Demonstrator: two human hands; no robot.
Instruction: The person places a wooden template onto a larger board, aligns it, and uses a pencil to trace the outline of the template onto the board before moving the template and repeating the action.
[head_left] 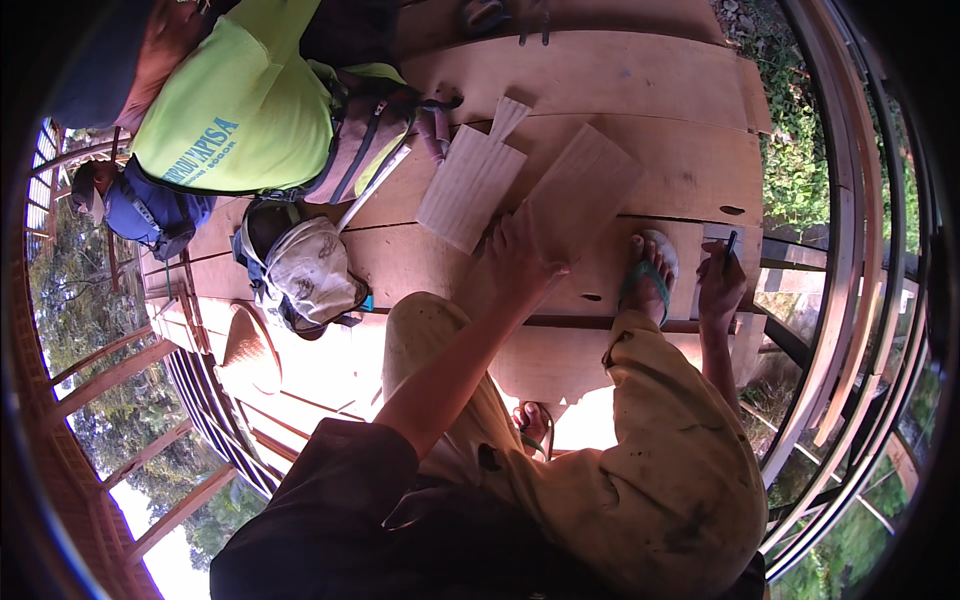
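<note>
Fingers of the left hand (520, 255) lie spread on a wooden board (590, 190); the right hand (721, 288) pinches a dark pen (731, 243). A pale bag's (312, 262) contents are hidden.

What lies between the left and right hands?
In the head view, a sandaled foot on wooden planks lies between left hand and right hand.

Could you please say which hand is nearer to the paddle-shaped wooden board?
Left. The left hand is just beside the paddle-shaped wooden board; the right hand is farther off, to the right.
</note>
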